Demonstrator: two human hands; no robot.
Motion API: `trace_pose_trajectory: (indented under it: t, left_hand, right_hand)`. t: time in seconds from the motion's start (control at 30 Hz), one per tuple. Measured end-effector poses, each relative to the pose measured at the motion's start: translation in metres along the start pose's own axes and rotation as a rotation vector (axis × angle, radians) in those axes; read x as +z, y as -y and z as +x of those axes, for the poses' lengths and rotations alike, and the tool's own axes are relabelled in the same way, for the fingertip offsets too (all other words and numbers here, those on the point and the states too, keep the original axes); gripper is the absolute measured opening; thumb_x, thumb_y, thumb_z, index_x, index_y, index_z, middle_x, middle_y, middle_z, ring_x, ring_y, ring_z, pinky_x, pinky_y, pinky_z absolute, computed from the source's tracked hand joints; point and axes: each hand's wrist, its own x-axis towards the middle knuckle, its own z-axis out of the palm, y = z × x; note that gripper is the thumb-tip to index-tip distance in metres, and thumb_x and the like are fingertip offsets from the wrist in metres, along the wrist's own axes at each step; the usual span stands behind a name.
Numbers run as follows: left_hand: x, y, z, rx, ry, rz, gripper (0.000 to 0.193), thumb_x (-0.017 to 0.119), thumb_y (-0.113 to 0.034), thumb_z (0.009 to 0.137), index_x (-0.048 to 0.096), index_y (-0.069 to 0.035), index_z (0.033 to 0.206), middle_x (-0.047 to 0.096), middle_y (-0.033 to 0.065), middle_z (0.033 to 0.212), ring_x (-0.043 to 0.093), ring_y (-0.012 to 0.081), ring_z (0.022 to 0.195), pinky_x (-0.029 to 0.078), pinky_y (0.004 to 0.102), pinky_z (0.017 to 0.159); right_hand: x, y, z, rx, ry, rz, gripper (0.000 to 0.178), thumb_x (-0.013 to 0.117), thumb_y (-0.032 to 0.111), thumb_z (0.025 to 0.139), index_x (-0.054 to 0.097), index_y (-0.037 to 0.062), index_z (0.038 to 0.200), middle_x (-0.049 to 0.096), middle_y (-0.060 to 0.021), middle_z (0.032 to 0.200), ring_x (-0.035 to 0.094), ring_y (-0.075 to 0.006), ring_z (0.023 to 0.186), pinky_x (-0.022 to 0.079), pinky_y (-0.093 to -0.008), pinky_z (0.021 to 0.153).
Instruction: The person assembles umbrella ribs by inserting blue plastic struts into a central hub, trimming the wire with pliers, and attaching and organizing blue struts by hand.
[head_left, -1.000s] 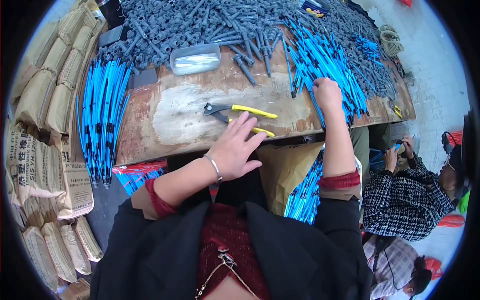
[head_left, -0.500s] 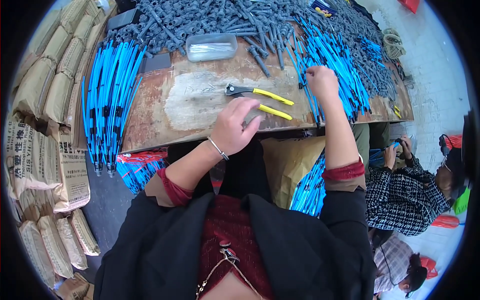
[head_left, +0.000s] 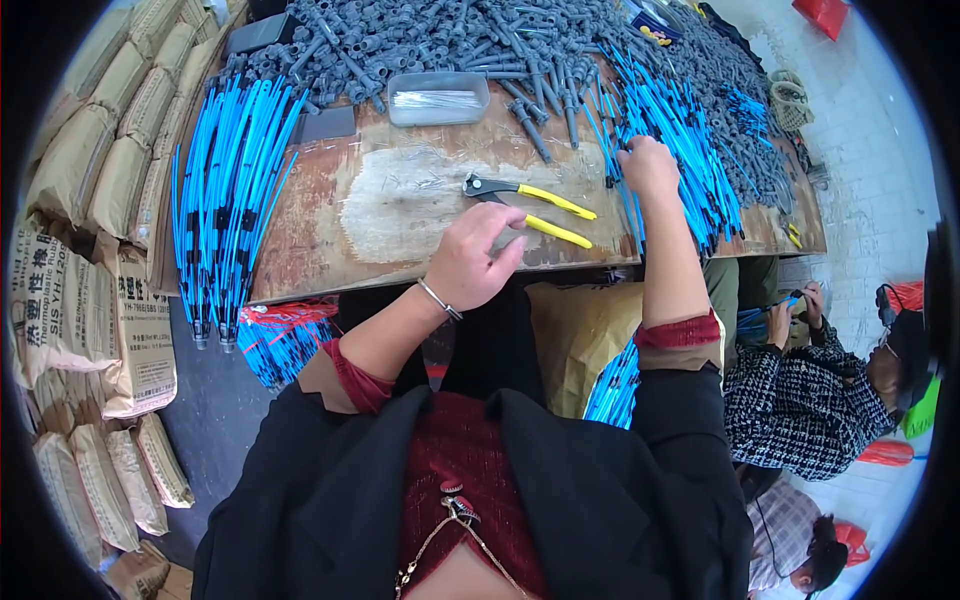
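My left hand (head_left: 473,257) hovers over the near table edge, palm down, thumb apart from loosely bent fingers, with nothing visible in it. Its fingertips are beside the lower handle of a pair of end-cutting pliers (head_left: 557,202) with yellow grips and a dark head, lying spread on the worn wood. Over at the right, my right hand (head_left: 650,168) is closed at the left side of a bundle of blue tubes (head_left: 690,150) with black fittings. Whatever its fingers hold is hidden. Thin clear pins (head_left: 425,184) lie scattered beyond the pliers.
A clear plastic box (head_left: 438,99) of thin pins stands before a large heap of grey plastic fittings (head_left: 430,40). Another blue tube bundle (head_left: 232,180) overhangs the table's left edge. Stacked paper sacks (head_left: 85,170) line the left. A co-worker (head_left: 800,400) sits at the right.
The view has shifted slightly, moving the table things a little to the right in the picture. My left hand's fingers have drawn slightly closer to the thumb. My right hand stays at the blue tubes.
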Motion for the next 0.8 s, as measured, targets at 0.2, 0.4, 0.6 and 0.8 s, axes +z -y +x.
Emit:
trace_pose_trajectory:
  t: [0.2,0.4,0.6,0.8]
  left_hand:
    - [-0.001,0.005,-0.005,-0.093,-0.052,-0.107,0.020,0.058,-0.007,0.078,0.054,-0.001,0.097,0.061,0.0104,0.084,0.060,0.0249,0.077,0.047,0.0349,0.071]
    - [-0.011,0.019,0.011,-0.710,-0.282,-1.070,0.016,0.052,-0.012,0.088,0.054,-0.003,0.102,0.063,0.0105,0.085,0.062,0.0213,0.077,0.050,0.0348,0.070]
    - [-0.025,0.013,0.041,-0.764,-0.017,-1.607,0.019,0.051,-0.013,0.089,0.051,-0.005,0.106,0.063,0.0121,0.087,0.063,0.0224,0.080,0.051,0.0327,0.070]
    - [-0.014,-0.008,0.038,-0.562,-0.027,-1.381,0.021,0.051,-0.016,0.089,0.051,-0.006,0.108,0.062,0.0124,0.087,0.063,0.0197,0.076,0.051,0.0301,0.065]
  right_hand:
    - [-0.005,0.005,0.007,-0.010,-0.121,0.030,0.027,0.060,0.025,0.076,0.065,0.0054,0.094,0.064,-0.0183,0.088,0.061,-0.0341,0.081,0.049,-0.0405,0.074]
    - [-0.094,0.012,-0.047,-0.256,-0.170,0.781,0.022,0.058,0.013,0.082,0.060,-0.0011,0.099,0.061,-0.0048,0.076,0.055,-0.0117,0.062,0.045,-0.0243,0.057]
    - [-0.084,0.041,-0.116,-0.430,0.267,1.061,0.020,0.056,0.012,0.085,0.059,-0.0013,0.100,0.058,-0.0001,0.074,0.051,-0.0061,0.060,0.041,-0.0212,0.053]
    - [-0.052,0.050,-0.124,-0.377,0.502,0.945,0.021,0.057,0.016,0.085,0.061,-0.0009,0.095,0.056,-0.0004,0.066,0.051,-0.0066,0.058,0.044,-0.0229,0.052]
